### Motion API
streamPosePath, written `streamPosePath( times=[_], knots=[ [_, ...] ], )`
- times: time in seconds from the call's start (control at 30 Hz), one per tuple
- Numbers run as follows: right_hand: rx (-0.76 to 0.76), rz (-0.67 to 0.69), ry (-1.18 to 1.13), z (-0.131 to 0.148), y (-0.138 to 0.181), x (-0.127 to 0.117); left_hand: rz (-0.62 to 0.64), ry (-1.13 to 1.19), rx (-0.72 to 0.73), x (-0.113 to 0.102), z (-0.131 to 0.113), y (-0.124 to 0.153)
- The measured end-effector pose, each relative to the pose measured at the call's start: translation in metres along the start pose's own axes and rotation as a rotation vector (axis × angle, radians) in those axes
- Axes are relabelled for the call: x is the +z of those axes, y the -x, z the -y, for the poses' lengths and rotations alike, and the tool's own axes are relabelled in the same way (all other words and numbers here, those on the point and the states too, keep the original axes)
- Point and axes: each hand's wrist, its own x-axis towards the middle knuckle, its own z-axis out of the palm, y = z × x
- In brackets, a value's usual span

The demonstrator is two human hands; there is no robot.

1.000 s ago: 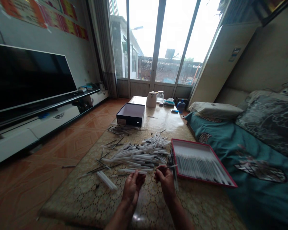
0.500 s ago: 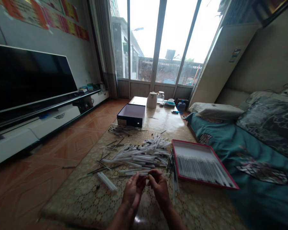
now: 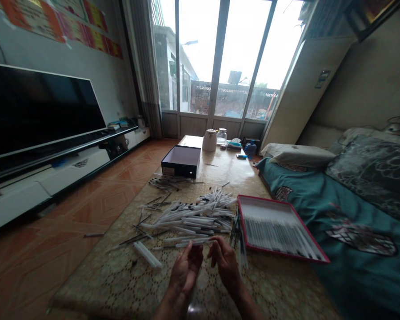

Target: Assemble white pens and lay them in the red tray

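Observation:
My left hand [image 3: 186, 270] and my right hand [image 3: 224, 262] are close together low over the table [image 3: 126, 275], fingers curled in a pinch. Between them they hold a thin white pen barrel [image 3: 195, 242] that sticks out to the left of my right fingertips. Just beyond the hands lies a heap of white pen barrels [image 3: 195, 215] mixed with thin dark refills [image 3: 143, 231]. To the right of my right hand sits a red-rimmed tray [image 3: 276, 229] with a row of assembled pens in it.
A dark open box [image 3: 182, 161] stands farther back with loose refills before it. A kettle [image 3: 210, 139] and jar [image 3: 222, 135] are at the table's far end. A teal-covered bed [image 3: 346, 231] runs along the right, a TV [image 3: 36, 113] along the left.
My hands came together from slightly apart, then my right hand slid a little away again. The pen barrel stays held between them.

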Motion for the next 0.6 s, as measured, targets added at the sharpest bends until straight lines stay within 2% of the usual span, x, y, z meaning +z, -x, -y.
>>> streamPosePath(
  times=[0.13,0.23,0.3,0.4,0.6],
  knots=[
    [0.038,-0.259,0.123,-0.014,-0.007,-0.024,0.000,0.034,-0.002,-0.003,-0.008,0.000],
    [-0.024,-0.356,0.344,-0.026,-0.018,-0.045,0.021,0.017,0.026,-0.006,-0.014,-0.002],
    [-0.078,-0.358,0.505,-0.032,-0.028,-0.055,0.029,-0.033,0.075,-0.009,-0.015,-0.005],
    [-0.112,-0.282,0.773,-0.037,-0.046,-0.061,0.038,-0.115,0.147,-0.014,-0.013,-0.012],
    [-0.062,-0.119,1.080,-0.035,-0.085,-0.059,0.027,-0.243,0.178,-0.016,-0.007,-0.022]
  ],
)
